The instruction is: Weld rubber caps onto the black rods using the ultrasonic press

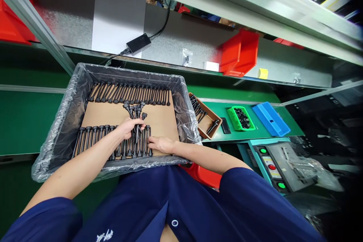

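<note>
My left hand (pixel 130 127) is closed around a bunch of black knob-ended rods (pixel 137 111), their heads fanned out over the cardboard sheet (pixel 107 114). It is above the near row of similar rods (pixel 88 136), which lie side by side. At the right end of that row, my right hand (pixel 163 145) has its fingers closed at the last rod (pixel 150 141); its fingertips are partly hidden. A far row of rods (pixel 130 93) lies along the back of the sheet. All of this is inside a bin lined with clear plastic (pixel 185 115).
Right of the bin are a brown tray with more rods (pixel 211 115), a green tray of small black parts (pixel 241 118) and a blue tray (pixel 271 119). A control box with buttons (pixel 272 168) is at lower right. A shelf above holds a red bin (pixel 241 53) and a black adapter (pixel 138 43).
</note>
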Available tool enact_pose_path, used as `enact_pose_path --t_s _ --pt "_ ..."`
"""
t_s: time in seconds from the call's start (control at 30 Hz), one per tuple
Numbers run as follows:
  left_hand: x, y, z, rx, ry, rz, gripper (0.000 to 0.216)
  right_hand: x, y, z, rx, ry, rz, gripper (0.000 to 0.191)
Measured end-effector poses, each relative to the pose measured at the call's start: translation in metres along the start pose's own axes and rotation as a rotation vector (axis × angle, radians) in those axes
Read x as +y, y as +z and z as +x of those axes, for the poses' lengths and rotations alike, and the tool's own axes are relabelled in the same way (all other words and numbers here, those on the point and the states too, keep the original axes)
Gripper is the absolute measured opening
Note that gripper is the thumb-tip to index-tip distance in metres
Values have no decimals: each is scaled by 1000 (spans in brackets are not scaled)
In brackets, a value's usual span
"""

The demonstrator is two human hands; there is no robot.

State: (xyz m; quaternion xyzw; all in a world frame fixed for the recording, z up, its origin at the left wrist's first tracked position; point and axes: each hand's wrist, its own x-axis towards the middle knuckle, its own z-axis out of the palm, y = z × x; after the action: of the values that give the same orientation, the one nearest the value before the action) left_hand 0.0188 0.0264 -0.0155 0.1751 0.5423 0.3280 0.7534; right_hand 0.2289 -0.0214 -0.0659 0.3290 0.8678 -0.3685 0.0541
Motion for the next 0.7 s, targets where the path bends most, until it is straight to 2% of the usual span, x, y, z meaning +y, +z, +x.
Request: enact_pose_path --t_s 0.07,0.17,0.23,0.3,0.4,0.5,0.57,0.7 --pt "-1 -1 1 -39 38 0 23 1 -6 1 181 39 189 13" --pt "-4 -1 -1 -116 99 82 22 -7 -17 13 488 201 709 27" --pt "-5 1 -4 -194 149 144 22 -18 -22 27 576 272 1057 36" --pt "-6 4 -7 -246 183 171 22 -31 -26 39 612 288 1283 43" --pt "-7 6 -7 -191 190 170 26 -36 -34 43 723 323 1463 46" --pt "-8 4 -3 -64 167 120 31 -16 -45 32 848 376 1457 43" --pt "-7 2 0 -17 166 86 33 4 -50 23 772 503 1362 39" --pt "-8 1 3 11 177 83 34 29 -38 21 414 824 1164 39"
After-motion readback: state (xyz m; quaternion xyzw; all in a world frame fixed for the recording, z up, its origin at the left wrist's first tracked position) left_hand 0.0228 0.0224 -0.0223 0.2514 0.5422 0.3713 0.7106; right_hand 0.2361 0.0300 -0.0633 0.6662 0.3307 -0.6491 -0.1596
